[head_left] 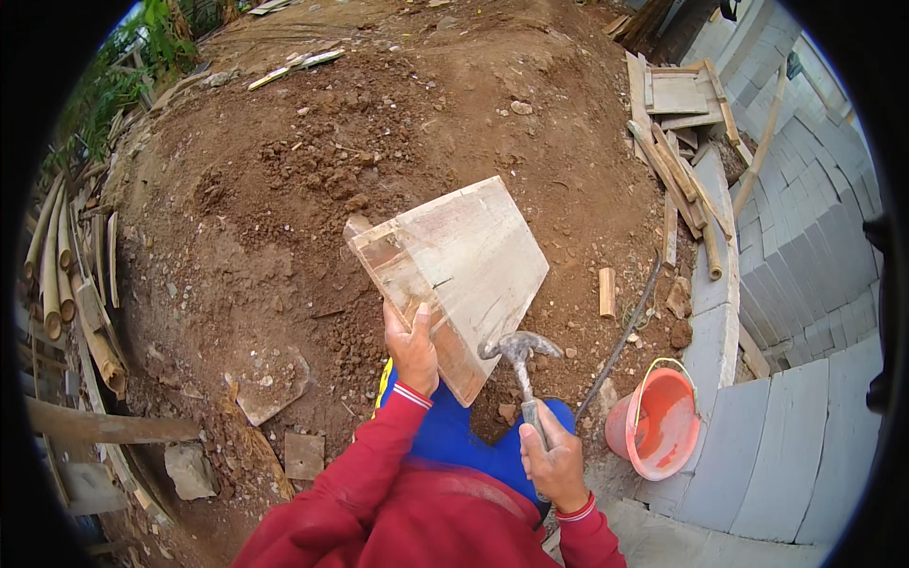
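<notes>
A wooden panel (473,251), pale and board-like with strips of wood along its near left edge, is held tilted up in front of my knees. My left hand (412,348) grips that edge, thumb on the face and the other fingers hidden behind. In my right hand (554,459) is a claw hammer (519,350), its grey handle wrapped by my fingers. The metal head is up, close to the panel's lower right side; whether the two touch I cannot tell. A small dark mark, perhaps a nail, shows on the panel's face.
An orange-red bucket (653,423) stands right of my knee, beside stacked grey blocks (805,256). Scrap timber (677,175) lies at the far right. A short wood piece (607,292) and a dark rod (627,331) are on the soil. Bamboo poles (52,265) lie at left.
</notes>
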### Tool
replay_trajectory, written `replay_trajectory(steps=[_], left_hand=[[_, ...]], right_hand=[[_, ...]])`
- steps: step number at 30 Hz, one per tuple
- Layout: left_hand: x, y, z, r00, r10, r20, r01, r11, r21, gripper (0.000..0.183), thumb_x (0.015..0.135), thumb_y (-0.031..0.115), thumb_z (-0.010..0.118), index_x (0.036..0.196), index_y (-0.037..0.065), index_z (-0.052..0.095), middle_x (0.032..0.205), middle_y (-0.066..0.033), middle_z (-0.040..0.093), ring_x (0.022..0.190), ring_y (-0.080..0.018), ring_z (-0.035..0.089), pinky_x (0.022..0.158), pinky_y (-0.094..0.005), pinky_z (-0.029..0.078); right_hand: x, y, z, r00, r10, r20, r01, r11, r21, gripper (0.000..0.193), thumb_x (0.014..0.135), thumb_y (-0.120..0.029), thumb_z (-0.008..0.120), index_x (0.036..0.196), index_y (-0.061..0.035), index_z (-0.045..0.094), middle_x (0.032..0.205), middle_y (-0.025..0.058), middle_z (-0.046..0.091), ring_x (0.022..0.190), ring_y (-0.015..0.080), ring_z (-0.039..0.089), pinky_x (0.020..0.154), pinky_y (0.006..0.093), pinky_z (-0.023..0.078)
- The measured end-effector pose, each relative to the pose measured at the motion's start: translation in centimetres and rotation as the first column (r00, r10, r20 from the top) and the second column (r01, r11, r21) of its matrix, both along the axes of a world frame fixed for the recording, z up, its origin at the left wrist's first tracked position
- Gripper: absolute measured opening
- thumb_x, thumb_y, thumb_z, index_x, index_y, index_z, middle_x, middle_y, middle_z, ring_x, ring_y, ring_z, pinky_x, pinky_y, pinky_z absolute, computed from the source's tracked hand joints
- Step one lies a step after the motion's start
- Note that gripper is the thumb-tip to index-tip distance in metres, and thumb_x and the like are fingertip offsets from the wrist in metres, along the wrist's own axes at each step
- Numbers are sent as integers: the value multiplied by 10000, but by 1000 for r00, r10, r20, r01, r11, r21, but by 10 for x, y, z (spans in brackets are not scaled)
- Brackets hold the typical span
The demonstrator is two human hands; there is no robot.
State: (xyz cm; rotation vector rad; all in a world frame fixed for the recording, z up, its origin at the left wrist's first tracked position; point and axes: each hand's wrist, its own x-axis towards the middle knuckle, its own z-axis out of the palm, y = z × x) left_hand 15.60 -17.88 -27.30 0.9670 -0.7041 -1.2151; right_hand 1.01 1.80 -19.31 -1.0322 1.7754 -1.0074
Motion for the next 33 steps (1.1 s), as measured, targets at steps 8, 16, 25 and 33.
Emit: replay_trajectory(steps=[8,16,25,33], left_hand=[[-4,4,-31,997,46,-56,-50,997,-65,527,1003,21,543,1497,5,359,1378,-135,550,1208,-213,570,1055,-352,453],[19,14,-70,992,47,114,-44,999,-24,474,1018,179,630,1416,-4,450,1318,-125,601,1189,-198,567,1044,-341,443],[26,4,-96,959,180,220,-210,970,119,503,1018,230,640,1413,-34,474,1294,-184,633,1156,-265,612,1014,-369,464],[29,5,-95,958,176,228,-206,971,118,486,999,210,655,1387,-33,490,1238,-203,662,1119,-286,641,980,-382,487]], right_hand=[[-7,23,-18,974,-208,-92,187,963,-195,445,1054,-199,558,1419,53,516,715,64,618,568,156,600,532,299,477],[-44,-28,-25,732,421,-536,-421,898,130,398,945,-203,661,1291,-9,617,922,263,701,835,462,682,726,516,538],[-22,-203,10,-137,537,-832,-505,685,525,151,869,-130,616,913,-66,746,759,165,715,721,331,734,634,458,578],[30,-258,19,-351,513,-783,-585,534,611,125,829,-120,640,788,-84,753,774,165,728,758,333,743,655,443,585]])
